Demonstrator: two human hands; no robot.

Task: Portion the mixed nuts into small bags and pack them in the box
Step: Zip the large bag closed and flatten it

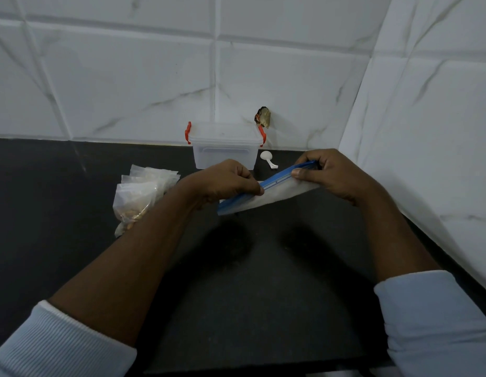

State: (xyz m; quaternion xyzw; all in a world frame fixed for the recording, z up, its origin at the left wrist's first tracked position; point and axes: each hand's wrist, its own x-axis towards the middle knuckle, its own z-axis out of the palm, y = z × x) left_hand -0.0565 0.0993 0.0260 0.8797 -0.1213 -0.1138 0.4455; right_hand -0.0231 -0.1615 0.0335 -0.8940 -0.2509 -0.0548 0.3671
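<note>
1. Nearest the camera, two pale blue sleeves frame the view at 7 and 5 o'clock, with bare forearms reaching forward over the dark surface.
2. At the centre, both hands hold a zip bag with a blue seal strip above the surface. It is tilted, with its 8 o'clock end lower and its 2 o'clock end higher.
3. The left hand has its fingers and thumb pinched together on the blue strip, near the bag's middle.
4. The right hand has its fingers curled round the strip's upper end, the thumb pressed on the near face.
5. The bag's body looks whitish; its contents cannot be told.
6. At 9 o'clock from the held bag, a heap of small clear bags lies on the surface. Brownish nuts show in the nearer ones, and the left forearm covers the heap's near edge.
7. Farther back, at 12 o'clock, a translucent box stands against the wall with its lid on and a red latch at each end. The left hand hides its lower front, and what it holds cannot be made out.
8. Just beside the box at its 3 o'clock, a white scoop lies on the surface.
9. Behind the box, at 1 o'clock, a small brown object sits on the marbled tile wall.
</note>
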